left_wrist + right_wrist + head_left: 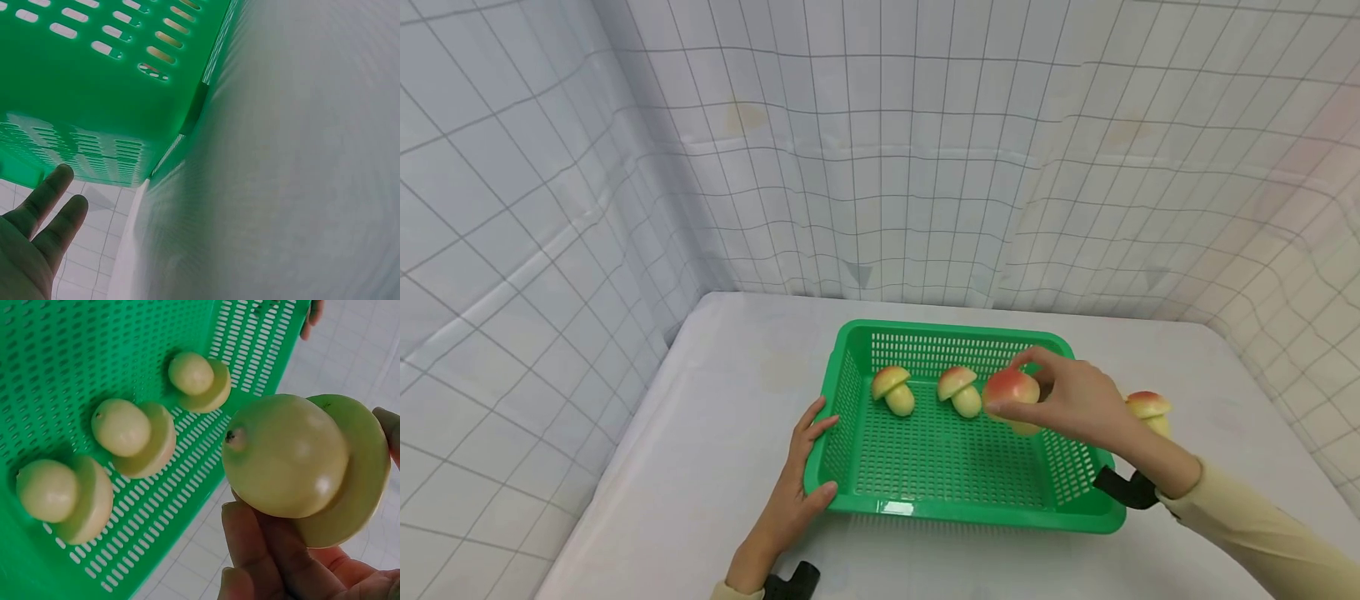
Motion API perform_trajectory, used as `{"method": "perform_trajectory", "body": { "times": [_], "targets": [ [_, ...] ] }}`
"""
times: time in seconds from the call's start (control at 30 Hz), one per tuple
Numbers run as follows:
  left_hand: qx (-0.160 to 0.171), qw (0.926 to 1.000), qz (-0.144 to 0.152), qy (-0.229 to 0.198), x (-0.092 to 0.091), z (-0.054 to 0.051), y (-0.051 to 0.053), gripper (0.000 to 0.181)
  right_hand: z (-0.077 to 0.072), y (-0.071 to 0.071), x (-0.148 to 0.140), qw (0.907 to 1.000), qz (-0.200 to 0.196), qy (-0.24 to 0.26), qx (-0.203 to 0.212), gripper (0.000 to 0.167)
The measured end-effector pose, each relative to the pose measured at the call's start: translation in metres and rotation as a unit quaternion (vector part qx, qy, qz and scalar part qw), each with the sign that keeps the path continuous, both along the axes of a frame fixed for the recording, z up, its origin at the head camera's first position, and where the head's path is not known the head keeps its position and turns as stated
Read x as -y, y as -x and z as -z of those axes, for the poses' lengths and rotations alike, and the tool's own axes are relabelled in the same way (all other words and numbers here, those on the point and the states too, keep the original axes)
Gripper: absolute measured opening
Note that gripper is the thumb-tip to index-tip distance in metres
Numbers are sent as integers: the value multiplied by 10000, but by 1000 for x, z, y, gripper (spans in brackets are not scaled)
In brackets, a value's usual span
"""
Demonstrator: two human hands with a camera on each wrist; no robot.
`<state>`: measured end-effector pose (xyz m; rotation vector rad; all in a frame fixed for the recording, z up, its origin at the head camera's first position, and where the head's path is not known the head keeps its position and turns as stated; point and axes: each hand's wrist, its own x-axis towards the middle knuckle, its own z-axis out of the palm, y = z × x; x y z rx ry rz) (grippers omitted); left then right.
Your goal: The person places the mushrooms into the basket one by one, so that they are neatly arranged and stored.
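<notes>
My right hand (1081, 402) pinches a toy mushroom (1011, 389) with a red cap above the right part of a green basket (970, 518). In the right wrist view, the pale round stem of this held mushroom (287, 459) faces the camera. Three more toy mushrooms lie in a row inside the basket there, the middle mushroom (122, 428) among them. From the head, the left mushroom (895, 392) and its neighbour (959, 392) show plainly. My left hand (793, 487) rests against the basket's left front corner, its fingers extended along the side.
Right of the basket, another toy mushroom (1148, 408) stands on the white-covered table (715, 417), partly hidden by the right wrist. Grid-patterned white sheets (880, 167) hang behind and at both sides.
</notes>
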<state>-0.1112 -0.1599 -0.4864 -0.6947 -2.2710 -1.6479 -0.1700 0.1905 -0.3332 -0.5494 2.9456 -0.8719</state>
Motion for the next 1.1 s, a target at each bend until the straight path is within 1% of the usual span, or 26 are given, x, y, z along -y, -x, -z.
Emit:
{"method": "perform_trajectory", "body": {
  "times": [0.2,0.4,0.47,0.7,0.77,0.9,1.1],
  "targets": [
    [24,10000,-25,42,0,0,0,69,4,5,12,9994,-248,142,208,55],
    [-5,10000,4,27,1,1,0,69,6,7,28,9990,-345,-14,278,54],
    [-5,10000,9,30,1,1,0,69,8,9,34,9986,-442,-58,274,55],
    [40,10000,6,41,0,1,0,69,20,16,50,9958,-829,57,391,49],
    [44,10000,2,41,0,1,0,69,23,19,54,9953,-898,-9,351,47],
    [53,10000,17,27,0,1,1,69,30,22,62,9939,-1058,-289,138,45],
    [-31,10000,34,-10,0,2,1,68,37,27,76,9910,-1214,-528,174,48]
  ]
}}
